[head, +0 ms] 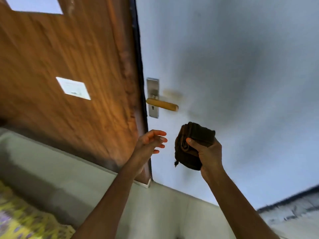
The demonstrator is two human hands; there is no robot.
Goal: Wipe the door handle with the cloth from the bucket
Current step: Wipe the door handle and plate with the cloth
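A yellow-brown lever door handle [162,104] sticks out from a silver metal plate [153,98] on a pale blue-white door [233,75]. My right hand [208,153] grips a folded dark brown cloth [190,144], held below and slightly right of the handle, apart from it. My left hand [152,141] is raised just left of the cloth with its fingers spread and nothing in it, below the metal plate. No bucket is in view.
A wooden panel [69,57] with a white label [73,88] stands left of the door's dark edge. A pale floor [60,169] runs below, with yellow patterned fabric [25,219] at the bottom left and a dark strip at the lower right.
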